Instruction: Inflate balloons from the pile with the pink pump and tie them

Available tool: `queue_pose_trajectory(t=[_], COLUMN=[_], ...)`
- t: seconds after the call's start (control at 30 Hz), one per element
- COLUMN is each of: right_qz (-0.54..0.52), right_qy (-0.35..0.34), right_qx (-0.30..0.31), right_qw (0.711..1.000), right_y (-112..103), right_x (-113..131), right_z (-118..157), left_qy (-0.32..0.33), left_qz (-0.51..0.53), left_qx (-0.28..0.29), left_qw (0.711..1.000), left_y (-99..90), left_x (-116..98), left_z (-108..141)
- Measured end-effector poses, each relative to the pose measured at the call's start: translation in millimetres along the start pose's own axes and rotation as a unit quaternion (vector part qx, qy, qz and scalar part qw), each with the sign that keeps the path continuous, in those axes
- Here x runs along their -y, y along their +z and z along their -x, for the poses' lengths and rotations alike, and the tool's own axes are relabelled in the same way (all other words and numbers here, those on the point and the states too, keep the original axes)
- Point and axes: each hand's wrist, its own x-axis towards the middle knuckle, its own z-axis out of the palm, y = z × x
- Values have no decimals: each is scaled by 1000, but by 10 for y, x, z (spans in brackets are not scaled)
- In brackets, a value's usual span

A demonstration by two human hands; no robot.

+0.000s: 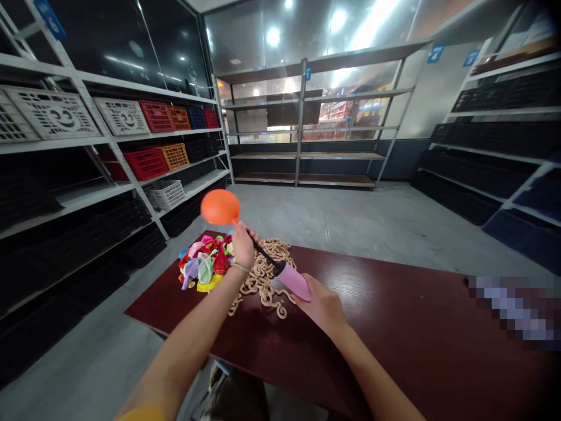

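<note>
An orange balloon [220,207], partly inflated, sticks up to the left from my left hand [243,245]. My left fingers are closed round its neck, where the thin black end of a pump meets it. Lower right, my right hand [323,304] grips the pink barrel of the balloon pump [294,280], with the black rod slanting up toward my left hand. Behind my left wrist lies a heap of limp, many-coloured balloons [205,263]. Tan curled cords or strips [267,280] are spread under the pump on the table; their exact kind is unclear.
The dark red table [372,316] stretches to the right, where a blurred-out patch covers something. Shelves with plastic crates [146,164] stand on the left. A metal rack [302,134] is at the back, and more dark crates [495,143] fill the right-hand shelves.
</note>
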Motion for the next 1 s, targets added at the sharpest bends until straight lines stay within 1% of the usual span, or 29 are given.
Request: queue_pose_trajectory(t=[0.1, 0.17, 0.2, 0.23, 0.3, 0.4, 0.47, 0.53, 0.6, 0.63, 0.7, 0.77, 0.83, 0.9, 0.97, 1.0], right_qz=[11, 11, 8, 3, -6, -11, -12, -13, -10, -9, -5, 3, 14, 24, 35, 44], right_qy=[-17, -23, -22, -16, 3, 33, 44, 40, 27, 20, 4, -13, -32, -49, -59, -60], right_qx=[5, -2, -6, -9, -11, -15, -28, -32, -23, -15, -4, 0, -2, -11, -29, -36], right_qw=[1000, 1000, 1000, 1000, 1000, 999, 999, 999, 999, 1000, 1000, 1000, 999, 998, 997, 997], right_y=[-9, 3, 14, 26, 48, 54, 38, 13, -7, -14, -23, -26, -25, -17, -4, 3], right_x=[42, 72, 83, 88, 84, 63, 58, 68, 86, 93, 98, 87, 67, 46, 25, 12], right_z=[-11, -4, 4, 15, 35, 50, 44, 33, 22, 18, 12, 8, 8, 11, 18, 22], left_qy=[36, 52, 59, 63, 65, 40, 19, 0, -17, -23, -25, -4, 30, 50, 60, 62], left_qz=[3, 1, 0, -1, -5, -14, -22, -23, -23, -24, -25, -6, 14, 23, 28, 30], left_qx=[-22, -32, -35, -36, -32, -11, 35, 71, 78, 70, 40, 4, -9, -19, -29, -34], left_qw=[999, 998, 998, 997, 997, 999, 999, 997, 997, 997, 999, 1000, 999, 998, 997, 997], left_y=[-162, -207, -203, -179, -84, 104, 193, 214, 162, 114, -2, -116, -206, -262, -288, -290], left_x=[-344, -455, -461, -432, -285, 65, 291, 443, 481, 450, 294, 45, -221, -411, -453, -409], left_z=[-279, -366, -371, -349, -230, 75, 280, 403, 394, 341, 162, -53, -233, -335, -344, -317])
